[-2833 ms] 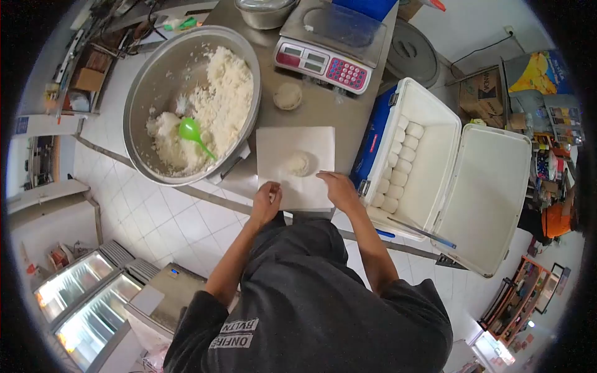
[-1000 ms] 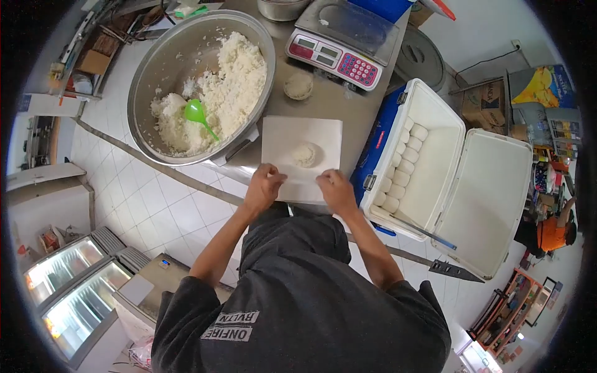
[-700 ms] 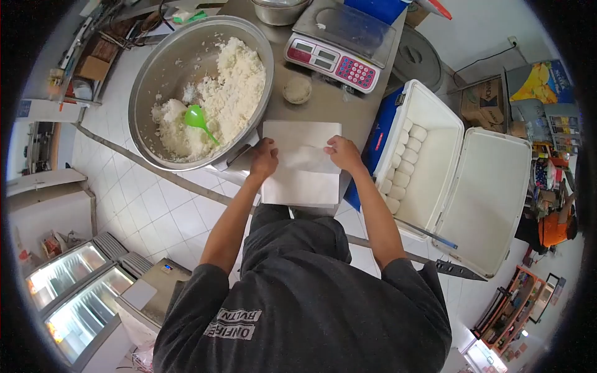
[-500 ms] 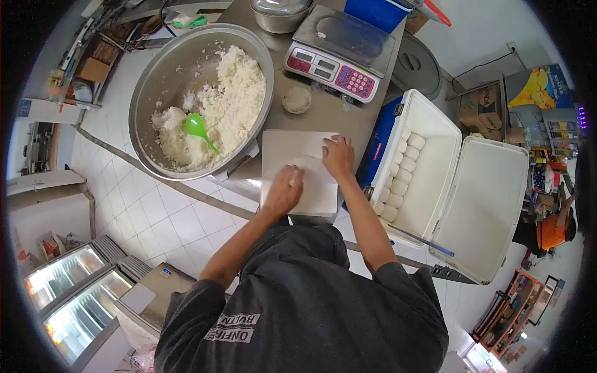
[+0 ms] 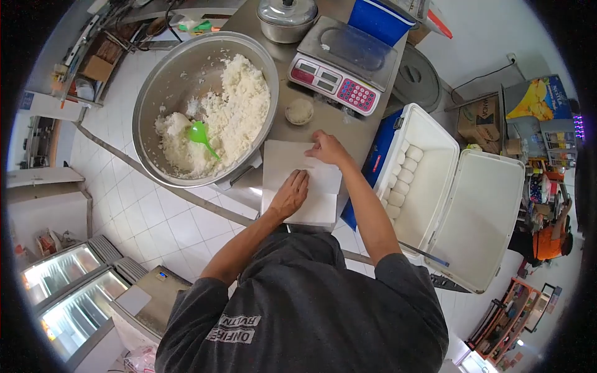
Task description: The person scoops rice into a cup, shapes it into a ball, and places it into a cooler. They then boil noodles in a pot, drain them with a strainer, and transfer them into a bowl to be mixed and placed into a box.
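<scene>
White sheets of wrapping paper (image 5: 283, 155) lie stacked at the front edge of the metal table. My left hand (image 5: 291, 194) rests on the sheets, palm down, its fingers stretched out and close together. Over the far right part of the paper is my right hand (image 5: 328, 149), thumb and index finger apart and the other fingers bent; I see nothing held in it. Just beyond the paper sits a small round bowl of rice (image 5: 299, 112). Left of it, a big metal basin (image 5: 142, 133) holds loose white rice (image 5: 245, 93) with a green spoon (image 5: 199, 133) stuck in.
A digital scale (image 5: 336, 81) and a lidded pot (image 5: 286, 22) stand farther back on the table. At right, an open cooler box (image 5: 429, 180) contains several white wrapped packets (image 5: 403, 186). A person in orange (image 5: 548, 242) is at the far right.
My right hand has moved left along the paper from its far right corner, its fingers now pointing left. My left hand has flattened onto the sheets. The view has shifted slightly.
</scene>
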`<state>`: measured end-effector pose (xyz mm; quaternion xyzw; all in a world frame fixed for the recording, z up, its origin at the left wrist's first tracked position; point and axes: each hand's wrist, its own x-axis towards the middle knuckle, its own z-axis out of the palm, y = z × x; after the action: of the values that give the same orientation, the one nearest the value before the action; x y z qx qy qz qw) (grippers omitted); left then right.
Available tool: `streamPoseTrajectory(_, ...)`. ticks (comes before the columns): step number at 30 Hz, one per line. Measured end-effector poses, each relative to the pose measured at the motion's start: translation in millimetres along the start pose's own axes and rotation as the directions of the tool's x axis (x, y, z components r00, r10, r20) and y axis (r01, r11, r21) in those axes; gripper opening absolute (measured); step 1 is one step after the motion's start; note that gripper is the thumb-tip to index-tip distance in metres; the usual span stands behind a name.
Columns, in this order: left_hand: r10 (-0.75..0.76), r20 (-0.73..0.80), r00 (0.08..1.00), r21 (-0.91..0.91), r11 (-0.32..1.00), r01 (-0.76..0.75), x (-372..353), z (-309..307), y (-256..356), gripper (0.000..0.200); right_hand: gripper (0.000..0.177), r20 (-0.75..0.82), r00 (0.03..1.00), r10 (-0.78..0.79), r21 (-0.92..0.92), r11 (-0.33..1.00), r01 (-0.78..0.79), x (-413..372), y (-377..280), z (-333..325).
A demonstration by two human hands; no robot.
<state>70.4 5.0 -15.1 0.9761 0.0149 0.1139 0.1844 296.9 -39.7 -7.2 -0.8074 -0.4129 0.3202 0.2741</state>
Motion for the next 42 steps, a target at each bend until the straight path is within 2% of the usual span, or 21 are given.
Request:
streamPoseTrajectory(2,-0.002,-0.011,1.0,-0.04,0.999,0.001,1,-1,-2,0.045,0.041,0.044,0.999,0.024,-0.07,0.997,-0.02,0,-9,-7)
streamPoseTrajectory(5,0.019,-0.031,0.999,-0.068,0.997,-0.021,0,-2,-6,0.043,0.037,0.246,0.969,-0.033,-0.113,0.992,0.063,-11,-16,-10)
streamPoseTrajectory(7,0.023,-0.059,0.998,-0.069,0.997,-0.027,0,-2,-8,0.04,0.012,0.09,0.973,-0.211,-0.225,0.948,0.226,-45,-22,6)
streamPoseTrajectory(9,0.031,-0.086,0.996,-0.075,0.996,-0.037,-3,2,-10,0.038,0.017,-0.018,0.96,-0.28,-0.376,0.891,0.253,-71,2,48)
streamPoseTrajectory(11,-0.005,0.124,0.992,-0.183,0.983,0.028,-9,11,-14,0.032,0.019,-0.041,0.93,-0.366,-0.434,0.844,0.314,-103,-15,47)
streamPoseTrajectory(12,-0.003,0.128,0.992,-0.189,0.982,0.028,-10,12,-12,0.032,0.021,-0.062,0.89,-0.452,-0.488,0.792,0.368,-116,-22,48)
streamPoseTrajectory(15,0.025,0.087,0.996,-0.141,0.99,-0.013,-13,4,-10,0.025,0.026,-0.151,0.871,-0.467,-0.54,0.777,0.323,-132,-22,62)
streamPoseTrajectory(18,-0.061,0.057,0.996,-0.254,0.964,0.074,-16,-21,-2,0.025,0.031,-0.219,0.839,-0.499,-0.579,0.758,0.3,-141,-23,71)
streamPoseTrajectory(20,0.131,-0.095,0.987,-0.054,0.989,-0.136,-16,-40,0,0.031,0.032,-0.225,0.841,-0.493,-0.584,0.759,0.289,-144,-24,75)
streamPoseTrajectory(23,0.229,-0.182,0.956,-0.034,0.971,-0.238,5,-63,6,0.033,0.032,-0.298,0.827,-0.477,-0.604,0.765,0.224,-145,-19,89)
streamPoseTrajectory(27,0.187,0.006,0.982,-0.136,0.973,-0.185,4,-24,-25,0.038,0.031,-0.447,0.829,-0.335,-0.291,0.931,0.219,-148,-21,95)
streamPoseTrajectory(28,0.071,0.002,0.997,-0.196,0.978,-0.069,-5,-19,-28,0.039,0.029,-0.51,0.822,-0.254,-0.154,0.967,0.203,-149,-20,97)
streamPoseTrajectory(29,-0.045,0.007,0.999,-0.257,0.965,0.045,-12,-15,-32,0.04,0.029,-0.517,0.819,-0.249,-0.154,0.968,0.197,-149,-16,96)
streamPoseTrajectory(33,-0.064,-0.016,0.998,-0.27,0.961,0.057,-25,-13,-42,0.021,0.03,-0.365,0.883,-0.296,-0.351,0.922,0.165,-149,10,90)
streamPoseTrajectory(35,-0.069,0.105,0.992,-0.252,0.963,0.093,-22,-6,-57,0.024,0.03,-0.299,0.907,-0.297,-0.392,0.905,0.167,-138,24,85)
streamPoseTrajectory(36,-0.071,0.101,0.992,-0.252,0.963,0.095,-17,-2,-65,0.024,0.034,-0.19,0.973,-0.134,-0.328,0.943,0.066,-127,31,81)
streamPoseTrajectory(37,-0.118,0.212,0.97,-0.277,0.945,0.176,-11,2,-74,0.024,0.038,-0.066,0.997,0.032,-0.275,0.96,-0.049,-116,27,73)
streamPoseTrajectory(38,-0.156,0.323,0.934,-0.294,0.921,0.256,-4,6,-82,0.024,0.038,-0.065,0.997,0.035,-0.276,0.96,-0.051,-107,24,64)
streamPoseTrajectory(39,-0.27,0.432,0.861,-0.213,0.896,0.388,12,-6,-78,0.019,0.035,-0.065,0.975,0.212,-0.287,0.932,-0.222,-101,4,45)
streamPoseTrajectory(40,-0.27,0.433,0.86,-0.219,0.894,0.39,24,-15,-72,0.019,0.033,-0.067,0.922,0.382,-0.299,0.874,-0.384,-96,-12,31)
streamPoseTrajectory(42,-0.429,0.335,0.839,-0.07,0.876,0.477,40,-24,-67,0.014,0.037,-0.116,0.917,0.382,-0.321,0.859,-0.399,-89,-14,30)
